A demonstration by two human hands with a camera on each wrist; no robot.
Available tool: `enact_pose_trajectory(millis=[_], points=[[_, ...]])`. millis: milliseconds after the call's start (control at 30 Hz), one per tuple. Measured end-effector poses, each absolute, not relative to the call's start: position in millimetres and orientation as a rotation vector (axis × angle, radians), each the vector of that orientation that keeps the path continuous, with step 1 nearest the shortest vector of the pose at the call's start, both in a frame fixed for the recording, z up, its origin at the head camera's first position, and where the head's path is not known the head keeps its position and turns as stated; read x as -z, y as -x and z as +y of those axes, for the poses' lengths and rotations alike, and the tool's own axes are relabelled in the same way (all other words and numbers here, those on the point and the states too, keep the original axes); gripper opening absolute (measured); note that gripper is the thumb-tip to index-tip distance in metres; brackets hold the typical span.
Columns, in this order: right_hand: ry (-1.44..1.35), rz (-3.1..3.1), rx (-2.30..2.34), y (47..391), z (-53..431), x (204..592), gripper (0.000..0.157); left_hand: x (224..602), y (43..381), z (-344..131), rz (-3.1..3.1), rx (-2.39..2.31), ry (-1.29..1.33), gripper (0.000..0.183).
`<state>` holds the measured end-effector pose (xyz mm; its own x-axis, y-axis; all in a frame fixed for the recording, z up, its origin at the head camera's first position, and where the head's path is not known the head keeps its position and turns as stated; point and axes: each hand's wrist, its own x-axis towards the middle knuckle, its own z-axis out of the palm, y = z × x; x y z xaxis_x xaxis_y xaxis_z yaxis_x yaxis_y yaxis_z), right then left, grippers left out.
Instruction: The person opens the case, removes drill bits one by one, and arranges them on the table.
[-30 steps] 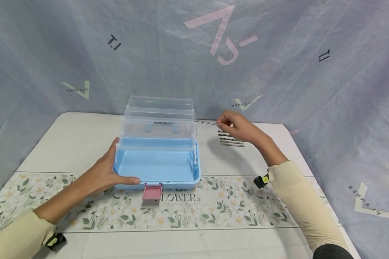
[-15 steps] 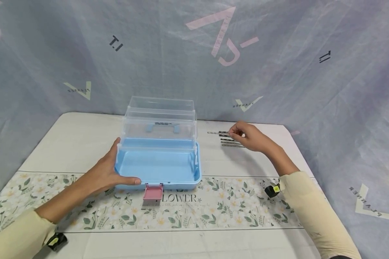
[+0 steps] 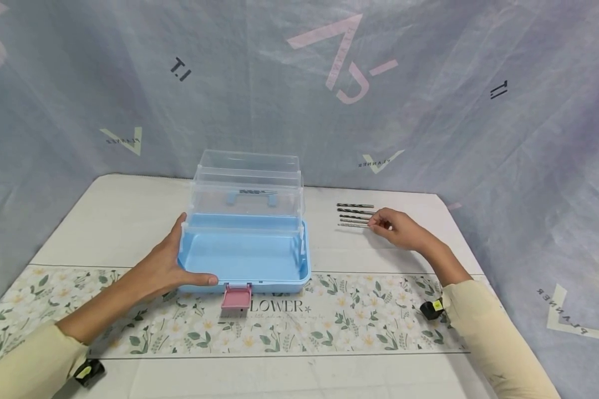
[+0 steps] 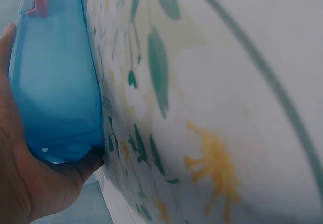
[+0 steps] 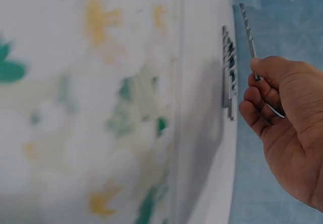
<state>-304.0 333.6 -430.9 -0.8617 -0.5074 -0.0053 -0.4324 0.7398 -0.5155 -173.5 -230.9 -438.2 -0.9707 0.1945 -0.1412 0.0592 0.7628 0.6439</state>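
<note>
A light blue plastic storage box (image 3: 242, 255) stands with its clear lid (image 3: 247, 177) raised and a pink latch (image 3: 237, 298) hanging at its front. My left hand (image 3: 165, 263) grips the box's left end, thumb along the front rim and fingers at the side. Thumb and fingers of my right hand (image 5: 292, 113) pinch the shank of a thin drill bit (image 5: 247, 27), which points away from the hand. In the head view, that hand is at the right ends of several drill bits (image 3: 355, 205) lying in parallel on the white cloth.
Several dark bits (image 3: 257, 192) show through the clear lid, near its blue handle (image 3: 231, 198). A grey printed curtain (image 3: 249, 83) hangs close behind the table. The tablecloth (image 3: 279, 327) has a floral band across its front part.
My right hand has moved right and toward me with the drill bit, from beside the lid to the near end of the row of bits. My left hand stays on the box.
</note>
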Motion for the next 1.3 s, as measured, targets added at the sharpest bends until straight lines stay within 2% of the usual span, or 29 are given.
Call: enact_pose_trajectory(millis=[633, 1300], points=[[0.687, 2.773, 0.864, 305.8, 347.9, 457.5, 0.008, 438.4, 173.5, -230.1, 2.751, -1.005, -0.194, 0.168], [0.648, 2.803, 0.871, 304.8, 344.1, 456.4, 0.007, 438.1, 174.6, -230.5, 2.75, -0.975, -0.182, 0.168]])
